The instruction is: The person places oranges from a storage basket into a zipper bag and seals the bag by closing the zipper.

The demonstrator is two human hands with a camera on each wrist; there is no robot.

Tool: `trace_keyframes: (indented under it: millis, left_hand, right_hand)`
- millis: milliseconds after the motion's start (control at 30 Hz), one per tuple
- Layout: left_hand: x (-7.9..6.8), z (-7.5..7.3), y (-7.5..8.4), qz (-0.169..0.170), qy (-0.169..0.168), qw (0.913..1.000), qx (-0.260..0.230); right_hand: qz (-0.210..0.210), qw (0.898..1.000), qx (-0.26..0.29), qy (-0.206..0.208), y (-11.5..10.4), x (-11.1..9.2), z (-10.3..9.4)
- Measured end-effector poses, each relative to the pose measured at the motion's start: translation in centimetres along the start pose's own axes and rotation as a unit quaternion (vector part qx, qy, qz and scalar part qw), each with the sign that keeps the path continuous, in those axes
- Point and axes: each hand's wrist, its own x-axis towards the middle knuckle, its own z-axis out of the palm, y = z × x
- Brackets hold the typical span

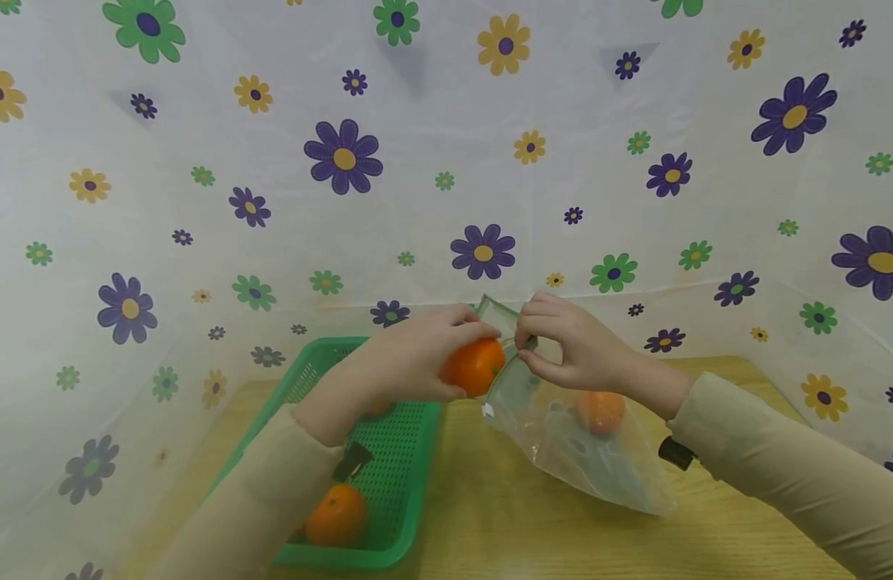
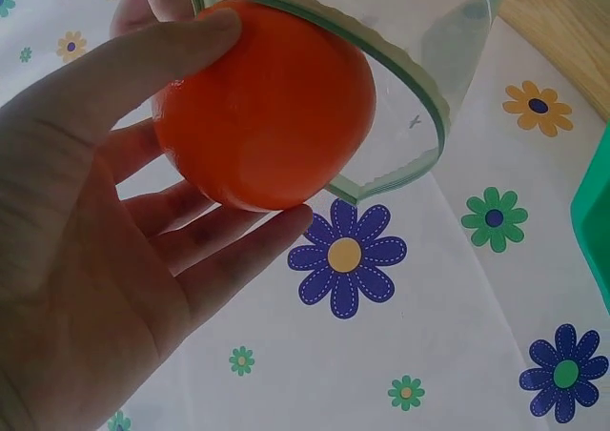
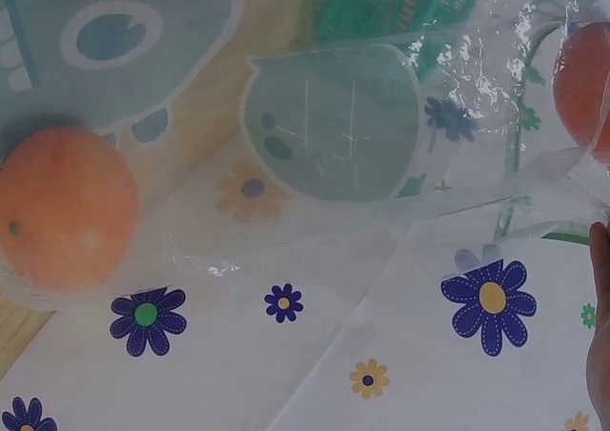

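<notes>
My left hand [image 1: 420, 346] holds a smooth orange [image 1: 481, 367], thumb over its top and fingers beneath. The held orange [image 2: 267, 112] sits right at the open mouth of a clear zip bag, partly overlapped by its green-edged rim in the left wrist view. With thumb and fingertips, my right hand [image 1: 572, 342] pinches the rim of that zip bag [image 1: 569, 459], so the bag hangs slanting down to the right. Another orange [image 1: 601, 411] lies inside the bag, also seen through the plastic as an orange [image 3: 71, 207] in the right wrist view.
A green perforated basket [image 1: 415, 499] stands on the wooden table [image 1: 504, 524], left of the bag. An orange [image 1: 337, 515] lies at its near end, with more fruit partly hidden by my left arm. A flower-printed white sheet [image 1: 417, 217] surrounds the table.
</notes>
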Motion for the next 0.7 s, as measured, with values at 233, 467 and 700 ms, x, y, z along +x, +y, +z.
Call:
trace_keyframes:
  millis: [233, 467, 700]
  left_hand:
    - [0.18, 0.13, 0.14, -0.005, -0.014, 0.9999, -0.007]
    - [0.58, 0.31, 0.18, -0.008, -0.029, 0.9991, -0.029]
    - [0.96, 0.45, 0.27, 0.016, -0.035, 0.9989, -0.026]
  right_hand:
    - [0.002, 1.000, -0.005, -0.001, -0.12, 0.13, -0.15]
    - [-0.010, 1.000, -0.004, 0.004, 0.04, 0.09, 0.08]
    - [-0.014, 1.000, -0.003, 0.007, -0.05, 0.16, 0.10]
